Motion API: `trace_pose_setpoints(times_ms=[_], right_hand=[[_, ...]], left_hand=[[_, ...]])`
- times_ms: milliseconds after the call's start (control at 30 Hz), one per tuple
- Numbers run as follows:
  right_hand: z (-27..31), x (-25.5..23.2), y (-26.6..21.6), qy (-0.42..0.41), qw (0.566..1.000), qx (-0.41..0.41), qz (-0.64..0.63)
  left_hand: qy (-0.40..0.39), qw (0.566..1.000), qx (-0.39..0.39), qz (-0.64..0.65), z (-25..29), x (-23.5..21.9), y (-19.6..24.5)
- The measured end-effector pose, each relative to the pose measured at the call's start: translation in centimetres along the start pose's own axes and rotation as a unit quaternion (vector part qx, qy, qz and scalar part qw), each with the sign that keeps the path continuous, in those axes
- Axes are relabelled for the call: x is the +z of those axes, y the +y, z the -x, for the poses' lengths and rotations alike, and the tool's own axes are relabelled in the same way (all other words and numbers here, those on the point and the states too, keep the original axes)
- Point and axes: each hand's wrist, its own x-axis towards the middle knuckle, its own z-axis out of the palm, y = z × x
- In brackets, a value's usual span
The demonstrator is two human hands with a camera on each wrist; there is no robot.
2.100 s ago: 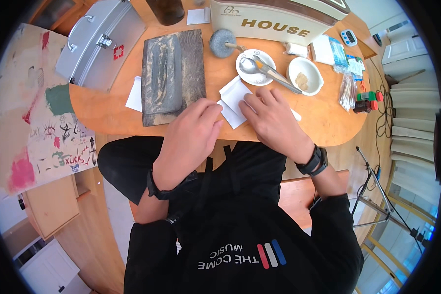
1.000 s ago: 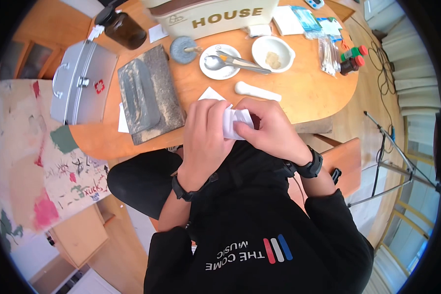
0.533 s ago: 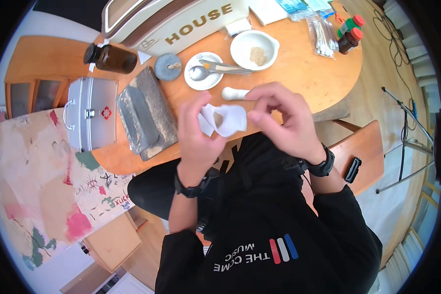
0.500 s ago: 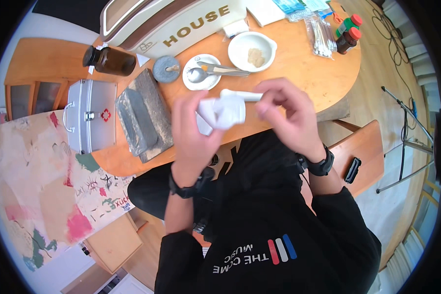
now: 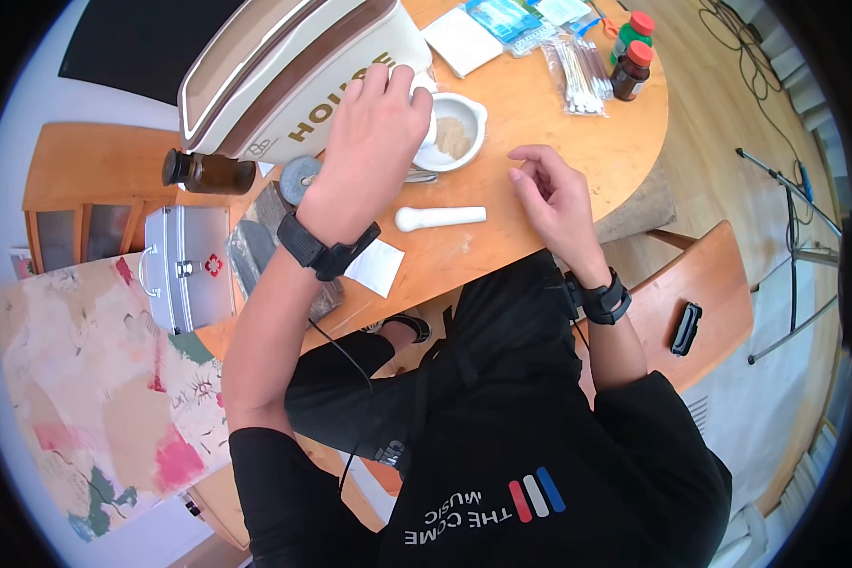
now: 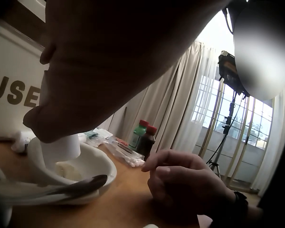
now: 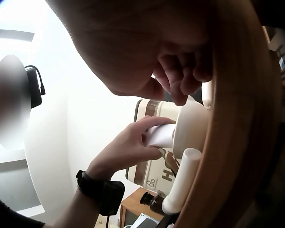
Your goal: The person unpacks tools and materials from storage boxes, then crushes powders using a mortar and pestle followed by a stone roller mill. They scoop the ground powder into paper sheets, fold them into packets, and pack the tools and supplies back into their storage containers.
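My left hand grips a folded white paper above a white mortar with a pouring lip. In the left wrist view the paper's lower end points down inside the mortar's rim. Pale beige powder lies in the bowl. Close to the table's front edge, my right hand holds nothing, its fingers loosely bent. A white pestle lies on the wood between the two hands. In the head view the left hand and wrist hide most of the small plate and the spoon beside the mortar.
A flat white paper lies near the front edge. Behind the mortar stands a large box marked HOUSE. Cotton swabs and red-capped bottles are at the right; a brown bottle and metal case at the left.
The left hand has carried the folded paper from in front of the body to over the mortar. My right hand has let go of the paper and stays at the right. The head view has turned.
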Motion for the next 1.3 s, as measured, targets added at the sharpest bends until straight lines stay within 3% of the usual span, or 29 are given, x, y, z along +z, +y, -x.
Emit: trace_pose_setpoints(times_ms=[167, 267, 300, 367, 400, 467, 500, 567, 633, 667, 733, 767, 833, 967, 1033, 1100, 1167, 1233, 1300], right_hand=[[-0.1, 0.1, -0.3, 0.011, 1.0, -0.007, 0.002], [-0.2, -0.1, -0.4, -0.009, 0.999, -0.025, 0.041], [-0.5, -0.1, -0.7, -0.013, 0.999, -0.028, 0.043], [-1.1, -0.2, -2.0, -0.054, 0.984, -0.021, 0.168], [-1.9, -0.1, -2.7, -0.06, 0.984, -0.021, 0.169], [-4.6, 0.3, -3.6, -0.086, 0.893, -0.265, 0.354], [-5.7, 0.6, -3.8, -0.093, 0.891, -0.268, 0.355], [-8.3, 1.4, -3.9, -0.217, 0.852, -0.301, 0.37], [-10.3, 2.2, -3.6, -0.258, 0.819, -0.32, 0.401], [-10.9, 2.5, -4.3, -0.309, 0.799, -0.287, 0.428], [-11.9, 3.4, -5.9, -0.4, 0.764, -0.217, 0.458], [-12.1, 3.9, -5.7, -0.409, 0.756, -0.225, 0.459], [-12.5, 4.5, -4.8, -0.425, 0.757, -0.254, 0.426], [-12.2, 5.1, -4.9, -0.422, 0.763, -0.251, 0.421], [-11.8, 4.3, -5.5, -0.391, 0.792, -0.203, 0.424], [-10.6, 3.1, -7.3, -0.379, 0.78, -0.204, 0.455], [-9.1, 2.0, -9.6, -0.363, 0.767, -0.204, 0.488], [-7.1, 1.0, -11.8, -0.389, 0.783, -0.141, 0.465], [-5.1, 0.6, -13.1, -0.412, 0.777, -0.141, 0.454]], left_hand=[[-0.004, 0.999, 0.025, -0.031, -0.7, -0.8, 0.2], [0.035, 0.999, 0.012, -0.013, 0.0, -1.1, -0.8], [0.038, 0.999, -0.004, 0.016, 0.4, -1.1, -1.3], [0.042, 0.998, -0.029, 0.044, 1.5, -1.5, -1.9], [0.035, 0.992, -0.076, 0.092, 2.1, -2.2, -2.0], [0.03, 0.981, -0.129, 0.141, 3.3, -2.6, -2.1], [0.027, 0.968, -0.169, 0.181, 4.0, -2.6, -2.2], [0.03, 0.949, -0.22, 0.222, 5.5, -2.5, -2.2], [0.059, 0.884, -0.291, 0.362, 7.1, -2.1, -1.9], [0.064, 0.88, -0.3, 0.363, 8.0, -2.0, -1.6], [0.068, 0.693, -0.376, 0.612, 10.1, -2.1, -0.7], [0.078, 0.688, -0.384, 0.611, 11.0, -2.3, 0.0], [0.128, 0.583, -0.367, 0.713, 12.6, -2.7, 1.5], [0.177, 0.543, -0.36, 0.738, 15.9, -2.2, 4.2], [0.181, 0.526, -0.355, 0.751, 17.7, -2.7, 5.1], [0.199, 0.464, -0.355, 0.787, 19.6, -3.3, 6.0], [0.196, 0.452, -0.367, 0.789, 21.7, -3.8, 6.9], [0.163, 0.421, -0.365, 0.814, 23.5, -4.0, 7.6], [0.14, 0.425, -0.357, 0.82, 24.6, -4.5, 8.1]])
